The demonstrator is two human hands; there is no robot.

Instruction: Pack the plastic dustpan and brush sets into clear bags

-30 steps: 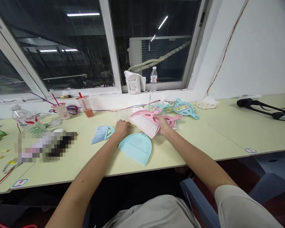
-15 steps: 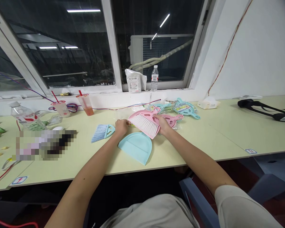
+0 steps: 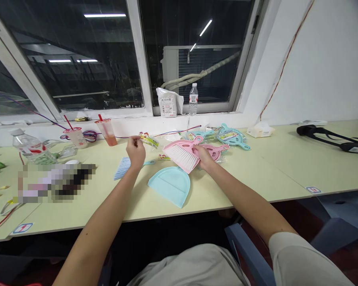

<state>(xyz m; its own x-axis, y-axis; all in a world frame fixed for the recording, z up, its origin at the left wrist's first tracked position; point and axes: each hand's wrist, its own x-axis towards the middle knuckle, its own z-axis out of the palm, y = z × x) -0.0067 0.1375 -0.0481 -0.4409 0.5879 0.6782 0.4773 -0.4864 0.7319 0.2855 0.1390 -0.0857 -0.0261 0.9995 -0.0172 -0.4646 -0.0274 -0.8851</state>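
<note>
My right hand grips a pink dustpan with a white-bristled brush nested in it. My left hand is raised to the left, its fingers pinched on a yellow-green printed label; any clear plastic around the label is hard to make out. Below the hands lies a light-blue dustpan. A blue-bristled brush is partly covered by my left hand and forearm. Another printed label lies beside the pink dustpan.
Behind my right hand are another pink set and wrapped light-blue sets. Drink cups, a large bottle and cables stand to the left. A tissue pack and black strapped device lie right.
My left hand has lifted and moved left and away from the pink dustpan, bringing a printed label with it. My right hand keeps its hold on the pink dustpan, almost unmoved.
</note>
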